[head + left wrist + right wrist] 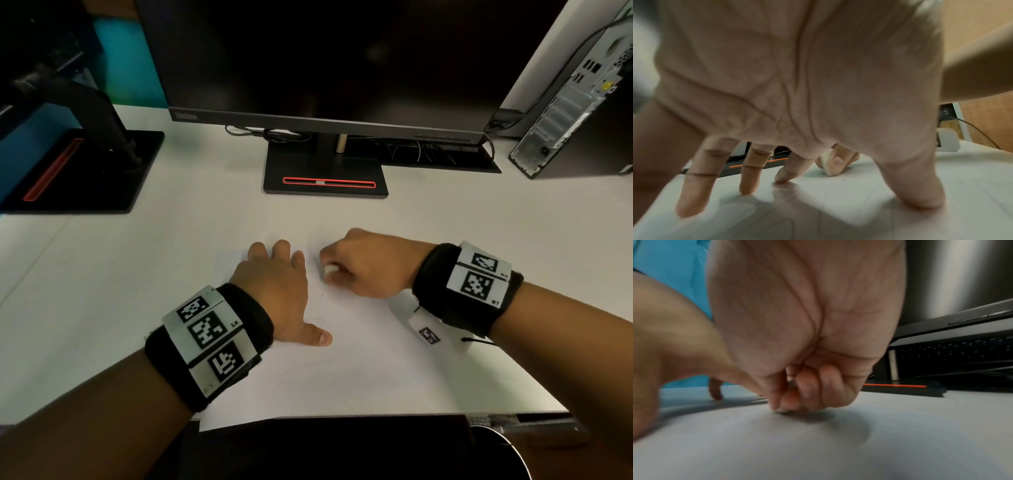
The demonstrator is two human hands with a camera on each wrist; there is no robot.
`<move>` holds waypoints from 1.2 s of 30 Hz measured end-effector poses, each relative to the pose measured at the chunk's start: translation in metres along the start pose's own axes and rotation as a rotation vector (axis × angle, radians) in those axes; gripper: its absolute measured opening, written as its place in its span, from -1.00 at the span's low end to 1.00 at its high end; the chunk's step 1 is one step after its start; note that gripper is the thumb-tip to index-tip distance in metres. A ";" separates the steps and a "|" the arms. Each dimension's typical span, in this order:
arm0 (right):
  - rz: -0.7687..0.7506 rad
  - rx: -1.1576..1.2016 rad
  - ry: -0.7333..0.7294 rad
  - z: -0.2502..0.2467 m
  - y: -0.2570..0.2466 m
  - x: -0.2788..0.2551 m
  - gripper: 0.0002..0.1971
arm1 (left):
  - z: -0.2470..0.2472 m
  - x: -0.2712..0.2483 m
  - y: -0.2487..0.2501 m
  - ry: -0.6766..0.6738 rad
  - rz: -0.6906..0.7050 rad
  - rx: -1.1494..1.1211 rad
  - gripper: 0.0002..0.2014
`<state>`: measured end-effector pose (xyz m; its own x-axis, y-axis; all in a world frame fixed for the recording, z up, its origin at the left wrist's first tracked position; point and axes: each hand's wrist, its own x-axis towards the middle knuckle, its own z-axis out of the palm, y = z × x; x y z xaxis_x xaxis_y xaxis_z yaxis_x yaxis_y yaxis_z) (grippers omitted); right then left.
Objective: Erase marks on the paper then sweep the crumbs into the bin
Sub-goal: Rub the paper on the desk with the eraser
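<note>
The left hand [274, 291] is pressing flat, fingers spread, on the paper [359, 359] lying on the white desk [137, 257]. Just beside it, the right hand [370, 263] is pinching a white eraser [330, 270], its tip apparently touching the paper in the blurred wrist view.

White paper [359, 359] lies flat on desk, near edge overhanging; faint pencil marks. White eraser [330, 269] tip-down on paper.
</note>
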<state>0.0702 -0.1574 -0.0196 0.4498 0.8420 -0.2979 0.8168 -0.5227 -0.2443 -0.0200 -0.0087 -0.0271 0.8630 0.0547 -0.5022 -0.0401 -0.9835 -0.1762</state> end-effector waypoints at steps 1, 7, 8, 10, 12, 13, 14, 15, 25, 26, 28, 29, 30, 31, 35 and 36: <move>-0.037 0.026 -0.026 0.004 -0.004 -0.003 -0.75 | 0.001 0.000 0.000 0.002 0.004 -0.002 0.27; 0.038 0.031 0.005 -0.003 0.007 -0.006 -0.72 | 0.005 -0.002 -0.001 0.011 0.037 -0.051 0.17; 0.020 0.026 0.021 0.001 0.004 -0.006 -0.74 | 0.005 -0.002 -0.001 0.017 0.045 -0.059 0.13; -0.051 0.050 0.000 0.010 -0.003 -0.009 -0.82 | 0.006 -0.004 -0.002 0.031 0.058 -0.077 0.06; -0.062 0.073 -0.041 0.009 -0.002 -0.013 -0.82 | 0.007 -0.007 -0.003 0.040 0.065 -0.083 0.00; -0.035 0.071 -0.037 0.006 0.002 -0.013 -0.81 | 0.008 -0.008 -0.003 0.041 0.066 -0.083 -0.02; -0.003 0.064 -0.014 0.002 0.006 -0.012 -0.78 | 0.008 -0.009 -0.003 0.043 0.068 -0.078 -0.04; 0.020 0.049 0.017 0.000 0.008 -0.010 -0.74 | 0.009 -0.009 -0.003 0.047 0.068 -0.073 -0.05; 0.031 0.031 0.024 0.000 0.012 -0.008 -0.81 | 0.012 -0.013 -0.003 0.026 0.072 -0.046 0.24; 0.021 0.030 0.042 0.003 0.010 -0.008 -0.80 | 0.012 -0.014 -0.003 0.020 0.074 -0.045 0.27; -0.057 0.055 0.027 0.010 0.002 -0.011 -0.80 | 0.012 -0.016 -0.004 0.007 0.083 -0.041 0.32; -0.088 0.071 -0.005 0.013 -0.002 -0.016 -0.82 | 0.011 -0.016 -0.005 -0.003 0.089 -0.036 0.35; -0.096 0.081 -0.039 0.013 -0.002 -0.019 -0.82 | 0.010 -0.017 -0.005 -0.013 0.096 -0.027 0.37; -0.083 0.079 -0.061 0.010 0.001 -0.021 -0.82 | 0.010 -0.017 -0.006 -0.022 0.101 -0.015 0.39; 0.024 0.017 0.022 0.005 0.010 -0.017 -0.79 | 0.007 -0.014 -0.010 -0.038 0.115 0.017 0.47; 0.016 0.007 0.040 0.008 0.005 -0.016 -0.79 | 0.007 -0.014 -0.010 -0.040 0.117 0.020 0.47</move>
<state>0.0644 -0.1745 -0.0232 0.4769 0.8383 -0.2642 0.8071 -0.5367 -0.2460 -0.0346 0.0014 -0.0241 0.8311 -0.0530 -0.5535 -0.1499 -0.9799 -0.1313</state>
